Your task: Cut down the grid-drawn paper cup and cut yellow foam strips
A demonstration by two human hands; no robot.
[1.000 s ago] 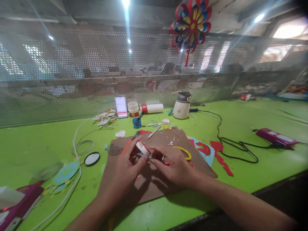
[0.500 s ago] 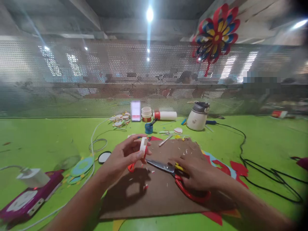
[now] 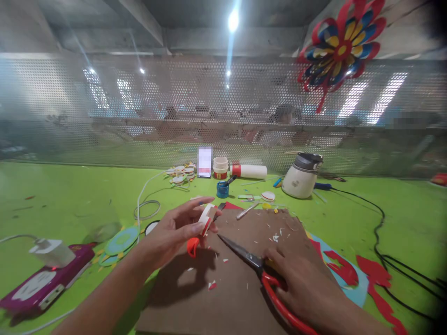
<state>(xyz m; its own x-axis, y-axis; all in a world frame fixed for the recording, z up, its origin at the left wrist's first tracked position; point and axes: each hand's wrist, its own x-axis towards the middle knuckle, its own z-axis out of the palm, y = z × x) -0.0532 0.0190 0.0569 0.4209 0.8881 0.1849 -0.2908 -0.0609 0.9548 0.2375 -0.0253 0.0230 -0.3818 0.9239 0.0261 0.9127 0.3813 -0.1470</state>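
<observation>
My left hand (image 3: 174, 230) hovers above the brown board (image 3: 226, 288), fingers pinched on a small white and red paper strip (image 3: 206, 217) with an orange curl hanging below it. On the board to the right, my right hand (image 3: 307, 288) rests over the red handles of a pair of scissors (image 3: 251, 260). The steel blades lie flat and point up-left toward the left hand. Tiny paper scraps are scattered over the board.
Along the green table's back stand a phone (image 3: 205, 162), a white tub (image 3: 220, 167), a glue bottle (image 3: 249, 171), a blue cup (image 3: 222, 189) and a white kettle (image 3: 302, 179). A purple device (image 3: 45, 284) lies left, paper discs (image 3: 120, 241) nearby, red and blue cutouts (image 3: 345, 270) and black cable (image 3: 391, 251) right.
My hands have separated: the left lifted the paper strip off the board, the right set the scissors down flat and slid toward me. The view shifted left.
</observation>
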